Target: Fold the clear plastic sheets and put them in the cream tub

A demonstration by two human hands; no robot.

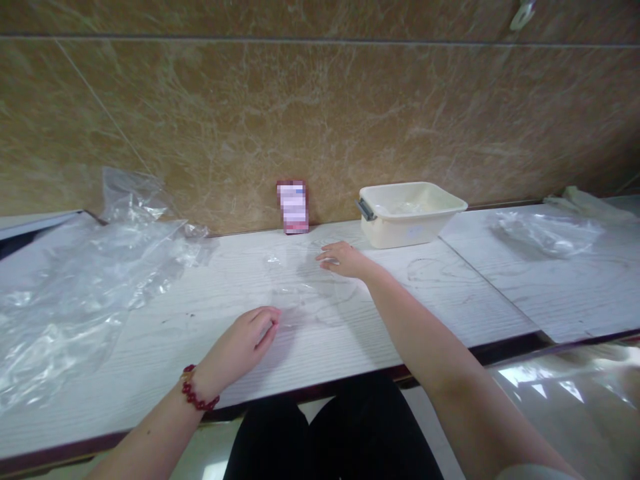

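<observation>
A thin, clear plastic bag (pixel 305 290) lies flat on the white wood-grain tabletop in front of me; its outline is hard to make out. My left hand (pixel 247 340), with a red bead bracelet at the wrist, is closed in a pinch on the bag's near left edge. Farther back, my right hand (pixel 344 260) rests over the bag's far right part, palm down and fingers stretched toward the left. Just beyond that hand stands a cream plastic bin (pixel 400 227) with a grey side latch.
Several clear plastic bags (pixel 90 280) spread in a heap on the left of the table (pixel 210 380). Against the brown marbled wall leans a small upright item (pixel 295 208), its face blurred. Another clear plastic bundle (pixel 550 233) lies on the right, near a pale cloth-like item (pixel 590 203).
</observation>
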